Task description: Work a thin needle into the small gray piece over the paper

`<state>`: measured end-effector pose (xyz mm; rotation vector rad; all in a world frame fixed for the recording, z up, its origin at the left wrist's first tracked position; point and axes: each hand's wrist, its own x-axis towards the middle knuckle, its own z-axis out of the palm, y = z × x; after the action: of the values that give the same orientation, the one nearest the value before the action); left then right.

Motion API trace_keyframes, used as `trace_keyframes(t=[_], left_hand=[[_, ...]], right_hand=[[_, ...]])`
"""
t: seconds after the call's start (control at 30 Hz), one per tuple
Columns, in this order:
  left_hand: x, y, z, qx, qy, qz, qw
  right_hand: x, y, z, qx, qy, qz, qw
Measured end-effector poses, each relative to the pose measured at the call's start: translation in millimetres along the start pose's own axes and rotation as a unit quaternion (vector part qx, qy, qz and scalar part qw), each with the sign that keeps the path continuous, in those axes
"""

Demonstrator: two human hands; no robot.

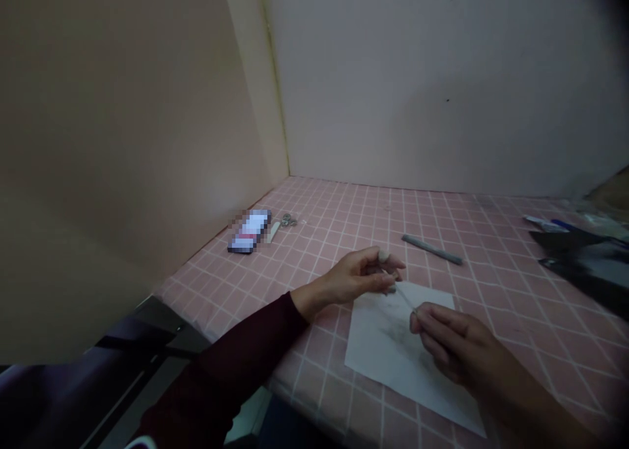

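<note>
A thin pale strand [405, 301], perhaps a wire or stem, stretches between my two hands above a white sheet of paper [373, 351]. My left hand [363, 275] pinches its far end between thumb and finger, the other fingers curled loosely. A small greyish bit [391, 290] shows just below that thumb; its kind is unclear. My right hand [455, 344] is closed, with thumb and forefinger gripping the near end of the strand. Beyond both hands lies a long grey stick-like bundle [432, 250] on the pink checked tablecloth [324, 239].
To the left lie a phone [249, 231] with a lit, blurred screen, a pale strip [274, 231] and small scissors [289, 220]. A dark sheet or bag [570, 255] and clear plastic packaging [604, 226] lie at the right. Walls border the left and back.
</note>
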<state>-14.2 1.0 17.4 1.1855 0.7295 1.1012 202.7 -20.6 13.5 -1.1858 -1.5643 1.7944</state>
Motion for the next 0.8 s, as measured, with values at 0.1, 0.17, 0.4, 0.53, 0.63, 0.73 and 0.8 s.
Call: trace_keyframes(t=[0.1,0.17,0.4,0.53,0.63,0.73,0.8], left_hand=[[3,-6,-4.8,0.035,0.013,-0.007,0.999],[4,-8,-6.9,0.045,0.015,-0.018,0.999],[1,-2,-4.5,0.016,-0.029,0.006,0.999],[1,-2,-2.3,0.023,-0.021,0.006,0.999],[3,-6,-4.3,0.044,-0.005,0.002,0.999],[4,-9,-7.6,0.078,0.012,-0.032,0.996],[4,-8,-7.6,0.073,0.001,-0.044,0.996]], right_hand=[[-2,7,7,-0.185,0.087,-0.151,0.967],[-2,7,7,-0.232,0.107,-0.184,0.949],[-2,-14,-8,0.119,-0.026,0.079,0.989],[0,-9,-6,0.078,-0.050,0.056,0.994],[2,4,-1,-0.119,0.014,-0.088,0.989],[3,10,-1,-0.249,0.076,-0.186,0.948],[3,7,-2,-0.213,0.054,-0.147,0.965]])
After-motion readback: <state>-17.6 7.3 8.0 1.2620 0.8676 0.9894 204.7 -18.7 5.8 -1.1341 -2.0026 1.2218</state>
